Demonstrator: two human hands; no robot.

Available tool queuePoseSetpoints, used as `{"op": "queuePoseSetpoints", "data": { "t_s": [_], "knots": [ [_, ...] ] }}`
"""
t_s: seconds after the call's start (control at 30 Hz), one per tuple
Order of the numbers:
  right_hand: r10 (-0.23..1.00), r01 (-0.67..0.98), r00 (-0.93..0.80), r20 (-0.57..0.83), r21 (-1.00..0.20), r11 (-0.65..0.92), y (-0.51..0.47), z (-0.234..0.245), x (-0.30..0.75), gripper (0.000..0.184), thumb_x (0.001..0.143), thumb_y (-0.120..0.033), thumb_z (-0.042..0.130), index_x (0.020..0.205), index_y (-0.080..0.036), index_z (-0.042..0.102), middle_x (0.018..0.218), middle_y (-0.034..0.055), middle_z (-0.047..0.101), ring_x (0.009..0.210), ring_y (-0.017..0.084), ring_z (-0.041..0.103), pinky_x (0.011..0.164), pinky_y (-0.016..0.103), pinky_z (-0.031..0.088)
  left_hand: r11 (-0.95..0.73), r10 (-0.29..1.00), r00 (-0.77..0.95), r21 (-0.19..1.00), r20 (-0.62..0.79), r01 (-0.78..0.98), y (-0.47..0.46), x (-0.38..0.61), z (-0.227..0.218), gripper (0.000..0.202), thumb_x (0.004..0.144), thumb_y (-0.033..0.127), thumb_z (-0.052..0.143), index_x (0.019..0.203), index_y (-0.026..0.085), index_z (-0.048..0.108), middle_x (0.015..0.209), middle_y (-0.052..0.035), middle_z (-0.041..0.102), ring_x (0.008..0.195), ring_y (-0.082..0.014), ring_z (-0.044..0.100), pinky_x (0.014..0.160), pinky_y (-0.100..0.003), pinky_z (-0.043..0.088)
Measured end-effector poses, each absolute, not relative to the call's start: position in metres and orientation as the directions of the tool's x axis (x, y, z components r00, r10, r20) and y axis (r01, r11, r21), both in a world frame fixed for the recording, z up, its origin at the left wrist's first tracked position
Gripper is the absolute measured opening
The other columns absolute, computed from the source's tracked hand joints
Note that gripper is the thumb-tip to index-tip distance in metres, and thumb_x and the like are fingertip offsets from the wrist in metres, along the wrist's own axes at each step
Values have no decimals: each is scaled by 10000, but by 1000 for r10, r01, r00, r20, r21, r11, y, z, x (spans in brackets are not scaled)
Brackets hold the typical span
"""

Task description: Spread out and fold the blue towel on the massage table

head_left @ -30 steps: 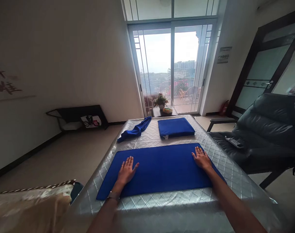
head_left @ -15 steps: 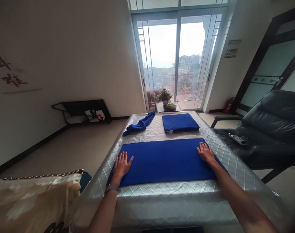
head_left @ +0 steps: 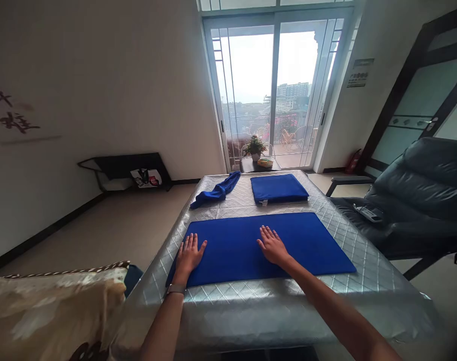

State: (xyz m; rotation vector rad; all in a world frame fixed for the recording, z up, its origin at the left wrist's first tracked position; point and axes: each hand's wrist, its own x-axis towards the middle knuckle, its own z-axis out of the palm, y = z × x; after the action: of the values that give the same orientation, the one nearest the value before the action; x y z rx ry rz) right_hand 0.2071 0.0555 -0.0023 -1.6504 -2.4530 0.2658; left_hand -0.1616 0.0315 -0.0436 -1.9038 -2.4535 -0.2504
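A blue cloth (head_left: 232,248), smooth and roughly rectangular, lies across the near part of the table. My left hand (head_left: 189,254) rests flat on its left end with the fingers stretched out. Flat over the middle of the cloth is my right hand (head_left: 272,245), its fingers extended and holding nothing. Beyond the cloth sits a folded blue cloth (head_left: 279,188) with a small white tag at its near edge. To the left of that lies a crumpled, twisted blue cloth (head_left: 217,191).
The table (head_left: 251,316) wears a silvery quilted cover. A dark recliner (head_left: 420,195) stands at the right, with a patterned blanket (head_left: 55,311) at the near left. Past the far edge, a potted plant (head_left: 255,146) stands before the sliding glass door (head_left: 275,90).
My right hand has moved left from the right end of the blue cloth to its middle. My left hand has stayed in place. The cloth lies as before.
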Motion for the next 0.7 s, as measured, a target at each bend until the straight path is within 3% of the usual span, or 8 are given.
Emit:
{"op": "queuePoseSetpoints", "data": {
  "t_s": [0.3,0.7],
  "knots": [
    [946,928,-321,-52,-219,303,60,-18,228,745,1033,-549,145,1635,-116,212,1705,79,146,1581,211,95,1280,454,61,231,963,-239,76,126,970,33,-166,-49,773,1016,575,209,1590,65,301,1667,-157,270,1553,-279,248,1266,-482,207],
    [995,993,93,-22,-75,-94,67,-30,418,699,1029,-462,208,1637,-118,210,1709,92,170,1576,219,132,1275,457,121,215,962,-230,110,148,970,30,-165,-42,752,1007,530,234,1562,38,354,1636,-191,327,1527,-301,311,1245,-516,257]
  ]
}}
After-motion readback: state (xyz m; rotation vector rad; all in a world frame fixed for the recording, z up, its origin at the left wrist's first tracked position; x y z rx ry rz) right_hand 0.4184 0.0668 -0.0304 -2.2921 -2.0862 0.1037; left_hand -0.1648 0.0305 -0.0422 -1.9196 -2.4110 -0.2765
